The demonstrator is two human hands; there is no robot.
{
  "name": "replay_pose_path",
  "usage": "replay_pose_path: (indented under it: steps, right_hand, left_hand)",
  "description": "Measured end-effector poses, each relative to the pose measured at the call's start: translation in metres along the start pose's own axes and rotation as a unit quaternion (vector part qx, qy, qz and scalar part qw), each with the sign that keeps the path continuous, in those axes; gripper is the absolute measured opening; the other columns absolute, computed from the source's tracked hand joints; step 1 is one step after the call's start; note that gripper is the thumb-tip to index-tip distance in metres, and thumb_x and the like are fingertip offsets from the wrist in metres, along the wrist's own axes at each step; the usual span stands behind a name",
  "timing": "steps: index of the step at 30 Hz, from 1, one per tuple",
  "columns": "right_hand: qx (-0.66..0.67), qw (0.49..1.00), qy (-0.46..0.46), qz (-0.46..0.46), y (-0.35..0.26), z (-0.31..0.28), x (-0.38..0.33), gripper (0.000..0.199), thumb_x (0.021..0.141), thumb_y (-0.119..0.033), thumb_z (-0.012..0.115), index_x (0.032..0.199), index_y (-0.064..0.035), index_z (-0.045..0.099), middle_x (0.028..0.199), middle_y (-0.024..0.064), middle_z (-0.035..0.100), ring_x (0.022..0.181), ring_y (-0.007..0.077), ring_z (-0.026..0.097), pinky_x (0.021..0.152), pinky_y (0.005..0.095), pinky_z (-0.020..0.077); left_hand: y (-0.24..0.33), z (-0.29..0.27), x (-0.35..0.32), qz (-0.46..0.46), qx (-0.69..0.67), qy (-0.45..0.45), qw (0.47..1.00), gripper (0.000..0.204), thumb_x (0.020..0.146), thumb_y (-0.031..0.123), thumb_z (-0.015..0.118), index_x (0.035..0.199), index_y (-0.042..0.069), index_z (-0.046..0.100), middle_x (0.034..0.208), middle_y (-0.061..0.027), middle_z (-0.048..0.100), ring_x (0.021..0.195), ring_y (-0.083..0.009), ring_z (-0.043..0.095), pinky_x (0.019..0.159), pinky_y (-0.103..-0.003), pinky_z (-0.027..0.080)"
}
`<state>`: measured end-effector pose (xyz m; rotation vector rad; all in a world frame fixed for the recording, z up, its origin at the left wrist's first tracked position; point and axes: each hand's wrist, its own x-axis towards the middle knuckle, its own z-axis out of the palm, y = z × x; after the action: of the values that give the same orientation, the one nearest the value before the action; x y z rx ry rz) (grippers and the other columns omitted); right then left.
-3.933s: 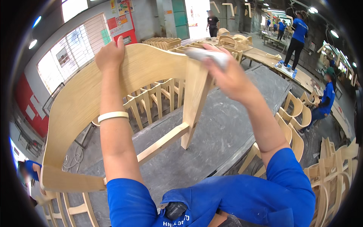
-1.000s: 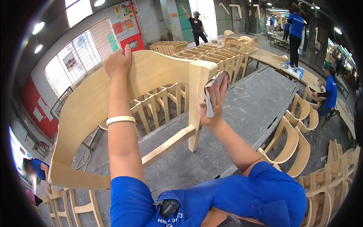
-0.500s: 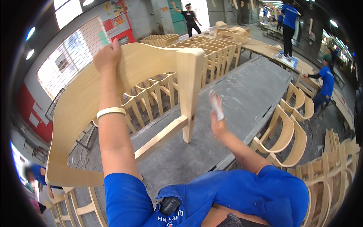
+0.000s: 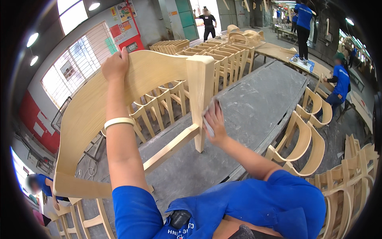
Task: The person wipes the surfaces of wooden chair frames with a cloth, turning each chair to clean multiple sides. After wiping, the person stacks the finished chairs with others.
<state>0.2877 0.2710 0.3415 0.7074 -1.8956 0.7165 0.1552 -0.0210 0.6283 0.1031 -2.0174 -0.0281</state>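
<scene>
Gripping the bare wooden chair frame [image 4: 119,115] by its curved back, the left hand [image 4: 115,64] steadied it while the right hand [image 4: 215,121] pressed folded sandpaper [image 4: 207,119] against its leg.

Your right hand [image 4: 215,123] covers most of grey sanding pad [image 4: 207,126]; only edge shows, grip on it unclear. Your left hand [image 4: 115,65] wraps top rim of curved chair back [image 4: 99,107]; fingertips hidden behind wood. Your left forearm blocks part of chair back and stacked chair frames [image 4: 159,103] behind it. Chair's lower end cut off by your sleeve. Workbench [image 4: 254,107] near edge hidden under your arm. Distant workers small; what their hands do unreadable.
</scene>
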Motion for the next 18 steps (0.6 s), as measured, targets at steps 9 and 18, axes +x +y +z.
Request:
replay_pose_path:
  steps: [9,18]
  right_hand:
    - [0.016,0.997,0.032,-0.066,-0.016,-0.156,0.129,0.049,0.092,-0.007,0.045,0.140,0.0007,0.041,0.146,0.0177,0.040,0.138,0.0316,0.035,0.114,0.0426,0.0252]
    - [-0.437,0.794,-0.289,-0.310,-0.082,-0.166,0.224,0.044,0.082,-0.015,0.058,0.125,-0.0062,0.058,0.134,0.0054,0.055,0.135,0.0239,0.040,0.114,0.0463,0.0241]
  left_hand:
    - [0.004,-0.003,-0.001,0.011,-0.009,0.003,1.000,0.054,0.094,0.052,0.040,0.073,0.011,0.068,0.070,-0.0127,0.068,0.067,-0.0325,0.065,0.073,-0.043,0.047]
    - [-0.003,-0.005,-0.005,0.073,-0.041,0.049,0.995,0.053,0.093,0.051,0.042,0.072,0.010,0.068,0.069,-0.0125,0.067,0.067,-0.0319,0.065,0.070,-0.044,0.047]
